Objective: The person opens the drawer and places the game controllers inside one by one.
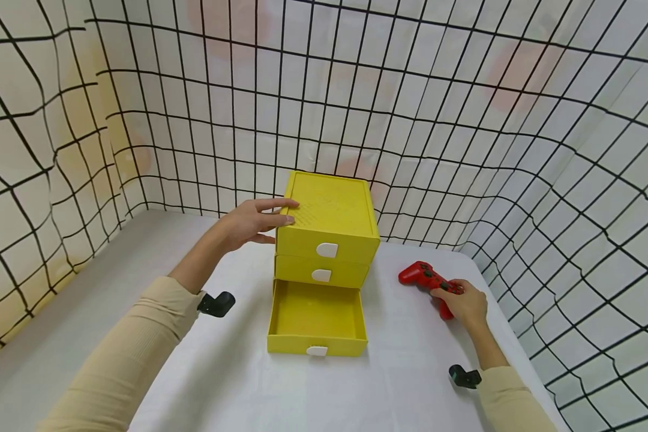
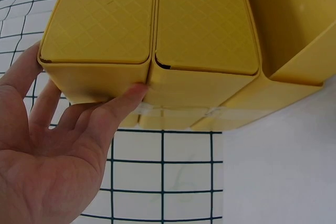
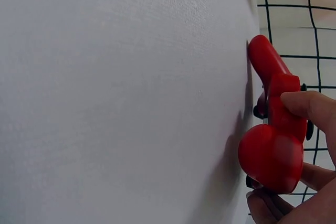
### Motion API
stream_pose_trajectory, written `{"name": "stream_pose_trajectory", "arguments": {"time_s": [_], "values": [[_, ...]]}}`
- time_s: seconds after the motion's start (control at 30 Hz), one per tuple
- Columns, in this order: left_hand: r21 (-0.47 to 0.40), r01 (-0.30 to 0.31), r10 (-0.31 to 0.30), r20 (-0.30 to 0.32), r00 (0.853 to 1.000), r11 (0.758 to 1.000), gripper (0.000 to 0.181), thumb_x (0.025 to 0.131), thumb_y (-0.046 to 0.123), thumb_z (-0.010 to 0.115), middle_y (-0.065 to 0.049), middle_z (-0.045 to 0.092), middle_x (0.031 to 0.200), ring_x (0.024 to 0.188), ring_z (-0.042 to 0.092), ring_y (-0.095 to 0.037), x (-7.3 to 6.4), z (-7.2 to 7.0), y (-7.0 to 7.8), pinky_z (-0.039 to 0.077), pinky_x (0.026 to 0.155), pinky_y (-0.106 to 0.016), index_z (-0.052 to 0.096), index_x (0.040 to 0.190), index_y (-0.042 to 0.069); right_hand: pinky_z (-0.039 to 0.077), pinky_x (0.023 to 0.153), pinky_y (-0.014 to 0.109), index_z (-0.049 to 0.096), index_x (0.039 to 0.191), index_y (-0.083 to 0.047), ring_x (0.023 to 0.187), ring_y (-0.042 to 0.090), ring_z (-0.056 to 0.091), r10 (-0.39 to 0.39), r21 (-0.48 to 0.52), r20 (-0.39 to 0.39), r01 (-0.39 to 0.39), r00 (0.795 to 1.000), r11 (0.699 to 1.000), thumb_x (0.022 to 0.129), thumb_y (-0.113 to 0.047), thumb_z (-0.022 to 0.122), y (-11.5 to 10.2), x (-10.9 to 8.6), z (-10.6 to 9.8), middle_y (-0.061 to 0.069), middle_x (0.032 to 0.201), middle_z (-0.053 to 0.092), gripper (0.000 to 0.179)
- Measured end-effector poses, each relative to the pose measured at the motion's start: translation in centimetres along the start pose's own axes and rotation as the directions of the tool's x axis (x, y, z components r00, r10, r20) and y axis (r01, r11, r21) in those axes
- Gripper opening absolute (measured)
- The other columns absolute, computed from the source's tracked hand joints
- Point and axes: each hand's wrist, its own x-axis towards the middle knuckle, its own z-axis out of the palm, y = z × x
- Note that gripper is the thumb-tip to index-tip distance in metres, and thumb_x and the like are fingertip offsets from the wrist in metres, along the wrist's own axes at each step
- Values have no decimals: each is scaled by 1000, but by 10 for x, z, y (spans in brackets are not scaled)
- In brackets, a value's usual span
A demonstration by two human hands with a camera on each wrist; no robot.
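A yellow drawer unit (image 1: 332,207) with white pull tabs stands in the middle of the table in the head view. Its bottom drawer (image 1: 317,309) is pulled out, and nothing shows inside. Two drawers above it are closed. My left hand (image 1: 248,223) rests at the unit's left side, extended fingers over the top edge. In the left wrist view, the thumb presses the yellow side wall (image 2: 194,93). To the right of the unit, my right hand (image 1: 471,305) grips a red game controller (image 1: 422,276) by one end. The right wrist view shows the controller's edge (image 3: 273,156) between thumb and fingers.
A white cloth covers the table (image 1: 324,396). Black wire grid (image 1: 324,90) rises behind it and along both sides, with pale sheeting beyond. Small black wrist cameras sit at the left cuff (image 1: 216,304) and the right cuff (image 1: 464,377).
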Motion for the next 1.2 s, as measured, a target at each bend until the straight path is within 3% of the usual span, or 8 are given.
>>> {"name": "stream_pose_trajectory", "arguments": {"time_s": [0.3,0.6,0.83,1.03,1.2], "values": [[-2,-3,3,2,1000,1000,53,97,36,70,-4,44,158,136,55,-31,1,0,1,52,106,-51,54,147,26,45,73,36,60,132,-1,120,42,42,-100,-15,-81,100,992,995,88,-36,77,-5,-9,-13,28,123,59,59],[2,-1,1,7,1000,1000,53,97,37,69,-3,43,159,144,45,-30,0,0,2,51,106,-52,53,147,27,46,64,28,61,133,-3,107,40,55,-206,-67,-82,201,975,977,87,-40,78,-26,-21,-35,27,115,65,61],[1,-1,1,9,1000,1000,53,98,37,69,-3,43,159,143,47,-30,0,1,3,51,107,-52,53,147,27,46,60,26,61,133,-5,107,41,49,-279,-94,-20,276,960,956,86,-41,78,-47,-34,-50,27,111,61,61],[-4,-2,2,9,1000,1000,53,97,36,69,-3,44,158,136,54,-30,0,1,2,51,107,-52,54,147,27,48,61,27,64,129,-5,97,37,56,-378,-125,55,381,924,916,85,-37,79,-69,-49,-67,24,106,64,56],[-5,2,-2,6,1000,1000,53,97,36,70,-3,43,159,143,47,-30,0,0,2,51,107,-52,54,147,27,48,62,29,64,130,-7,96,33,56,-398,-138,130,414,908,899,84,-39,80,-86,-63,-80,21,105,66,57]]}}
